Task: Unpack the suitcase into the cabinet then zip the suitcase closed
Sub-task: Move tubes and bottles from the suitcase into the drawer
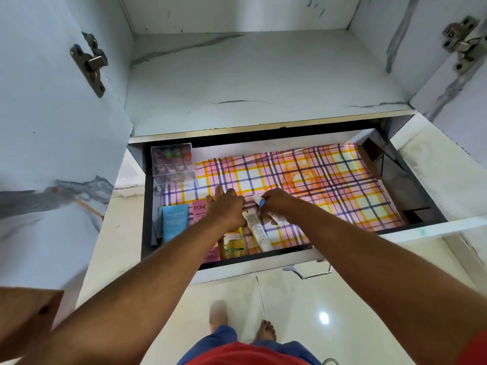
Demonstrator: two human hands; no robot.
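The cabinet's drawer (411,227) is pulled open, lined with pink, yellow and purple checked paper (329,185). Along its left side lie a blue tube (174,222), a pink box (199,208), a yellow bottle (233,242) and a long white tube (257,230). My left hand (225,206) reaches over these items with fingers stretched forward, resting on them. My right hand (275,204) grips a small white tube with a blue cap (261,202) just above the liner. The suitcase is out of view.
A clear organiser of small bottles (172,164) stands in the drawer's back left corner. Above the drawer is a bare marbled shelf (263,83) between open doors with metal hinges (91,65). The drawer's handle (308,272) sticks out over the tiled floor near my feet.
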